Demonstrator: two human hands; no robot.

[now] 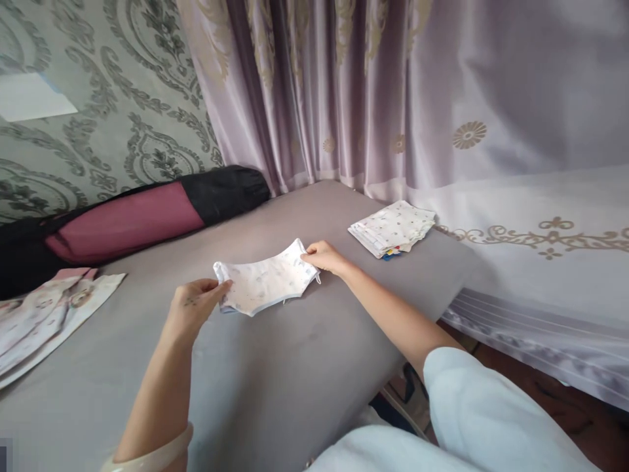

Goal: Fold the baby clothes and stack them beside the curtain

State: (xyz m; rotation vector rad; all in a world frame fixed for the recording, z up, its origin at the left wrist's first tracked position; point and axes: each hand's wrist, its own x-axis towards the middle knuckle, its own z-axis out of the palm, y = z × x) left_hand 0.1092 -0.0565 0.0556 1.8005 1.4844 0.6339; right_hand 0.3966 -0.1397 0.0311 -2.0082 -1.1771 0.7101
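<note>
Small white printed underpants [268,278], as their shape suggests, are stretched between both hands just over the grey bed surface. My left hand [199,301] pinches their left corner between thumb and fingers. At the opposite upper corner, my right hand [324,256] is closed on the fabric. Their top edge sags in a shallow curve, and a bluish layer shows along the lower edge. Beyond my right hand lies a neat stack of folded printed cloth items [393,226], with some blue and yellow showing at its bottom.
The grey sheet [304,367] covers the bed. Printed clothing with pink parts [59,314] lies at the left edge. A long black and maroon bag [128,219] rests along the patterned wall. Lilac curtains [314,92] hang behind and at the right, past the bed's edge.
</note>
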